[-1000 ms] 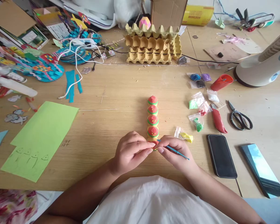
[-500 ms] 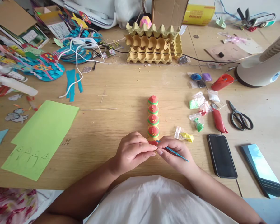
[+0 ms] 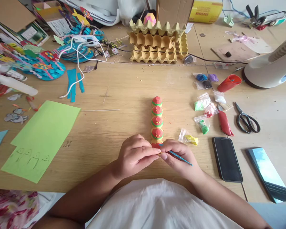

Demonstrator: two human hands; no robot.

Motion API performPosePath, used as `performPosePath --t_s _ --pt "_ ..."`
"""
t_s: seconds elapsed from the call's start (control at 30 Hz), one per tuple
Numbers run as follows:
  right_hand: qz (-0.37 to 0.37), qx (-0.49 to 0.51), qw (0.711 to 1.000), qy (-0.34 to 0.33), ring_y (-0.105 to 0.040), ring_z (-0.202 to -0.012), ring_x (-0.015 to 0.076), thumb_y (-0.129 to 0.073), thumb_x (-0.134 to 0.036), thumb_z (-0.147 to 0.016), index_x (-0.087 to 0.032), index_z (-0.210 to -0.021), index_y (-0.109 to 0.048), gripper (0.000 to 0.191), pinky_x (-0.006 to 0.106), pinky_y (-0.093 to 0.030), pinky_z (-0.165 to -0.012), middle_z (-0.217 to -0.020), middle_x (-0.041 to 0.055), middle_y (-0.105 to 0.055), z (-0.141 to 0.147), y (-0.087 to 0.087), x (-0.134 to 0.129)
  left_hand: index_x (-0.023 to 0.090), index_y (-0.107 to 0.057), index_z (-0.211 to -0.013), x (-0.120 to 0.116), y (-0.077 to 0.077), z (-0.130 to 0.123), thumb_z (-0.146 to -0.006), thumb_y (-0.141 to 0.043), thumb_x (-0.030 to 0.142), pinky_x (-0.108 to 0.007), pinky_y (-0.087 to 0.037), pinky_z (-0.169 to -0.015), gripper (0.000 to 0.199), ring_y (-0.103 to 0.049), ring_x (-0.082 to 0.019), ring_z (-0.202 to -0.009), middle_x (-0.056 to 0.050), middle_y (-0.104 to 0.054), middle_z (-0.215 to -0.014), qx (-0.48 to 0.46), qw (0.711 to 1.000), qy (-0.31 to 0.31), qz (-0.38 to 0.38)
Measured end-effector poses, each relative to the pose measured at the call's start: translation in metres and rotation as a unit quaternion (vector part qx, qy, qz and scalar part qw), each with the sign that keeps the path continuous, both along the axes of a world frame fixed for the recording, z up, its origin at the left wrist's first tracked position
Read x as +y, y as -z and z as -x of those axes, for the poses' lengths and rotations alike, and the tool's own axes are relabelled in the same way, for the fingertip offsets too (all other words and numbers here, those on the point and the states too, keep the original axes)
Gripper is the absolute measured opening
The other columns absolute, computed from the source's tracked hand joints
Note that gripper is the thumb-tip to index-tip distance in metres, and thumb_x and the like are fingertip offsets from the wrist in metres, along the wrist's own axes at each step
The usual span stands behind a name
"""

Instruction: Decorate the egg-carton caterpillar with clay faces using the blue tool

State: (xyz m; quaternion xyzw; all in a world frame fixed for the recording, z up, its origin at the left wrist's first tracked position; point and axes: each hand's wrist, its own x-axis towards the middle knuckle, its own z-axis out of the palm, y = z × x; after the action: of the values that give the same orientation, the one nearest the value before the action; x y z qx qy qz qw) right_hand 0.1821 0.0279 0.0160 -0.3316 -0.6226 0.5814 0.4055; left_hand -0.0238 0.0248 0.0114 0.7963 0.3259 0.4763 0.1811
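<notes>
A row of egg-carton cups (image 3: 157, 121) topped with red and green clay runs up the table in front of me. At its near end, my left hand (image 3: 137, 156) and my right hand (image 3: 178, 156) meet, fingertips pinched together over the last red cup. A thin blue tool (image 3: 180, 157) lies in my right hand, its end pointing down to the right. Something small and yellowish shows between the fingertips, mostly hidden. My left hand's fingers are closed, and what they pinch cannot be made out. Yellow clay (image 3: 191, 139) rests in a bag right of the row.
Clay bags (image 3: 202, 102), a red cutter (image 3: 225, 122), scissors (image 3: 246, 120), a red cup (image 3: 229, 83) and two phones (image 3: 227, 159) (image 3: 268, 174) lie right. Green paper (image 3: 46, 130) and thin sticks (image 3: 100, 110) are left. Egg cartons (image 3: 154, 54) stand at the back.
The view has shifted slightly. Both hands stay at the near end of the row, with only a slight change at the fingertips.
</notes>
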Motion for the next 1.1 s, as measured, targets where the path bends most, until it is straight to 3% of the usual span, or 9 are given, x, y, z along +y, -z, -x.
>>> performPosePath --t_s 0.77,1.1 --pt "0.019 -0.003 1.000 0.004 -0.065 -0.074 0.0159 -0.071 -0.031 -0.093 -0.021 -0.091 -0.076 0.012 0.027 -0.052 -0.064 -0.081 0.0045 -0.070 0.0006 -0.0021 -0.0007 0.022 -0.071 -0.100 -0.0008 -0.0038 0.0003 -0.090 -0.072 0.015 -0.026 -0.051 -0.066 0.013 -0.058 -0.012 -0.069 0.000 -0.070 -0.079 0.009 1.000 -0.010 0.006" --pt "0.035 0.006 0.999 0.000 -0.060 -0.070 0.0144 -0.072 -0.031 -0.092 -0.020 -0.086 -0.075 0.012 0.026 -0.048 -0.061 -0.077 0.0028 -0.066 0.0010 -0.0009 -0.0020 0.020 -0.071 -0.102 -0.0005 -0.0030 0.0005 -0.086 -0.075 0.011 -0.027 -0.050 -0.065 0.018 -0.058 -0.012 -0.069 -0.001 -0.070 -0.079 0.003 1.000 0.001 0.009"
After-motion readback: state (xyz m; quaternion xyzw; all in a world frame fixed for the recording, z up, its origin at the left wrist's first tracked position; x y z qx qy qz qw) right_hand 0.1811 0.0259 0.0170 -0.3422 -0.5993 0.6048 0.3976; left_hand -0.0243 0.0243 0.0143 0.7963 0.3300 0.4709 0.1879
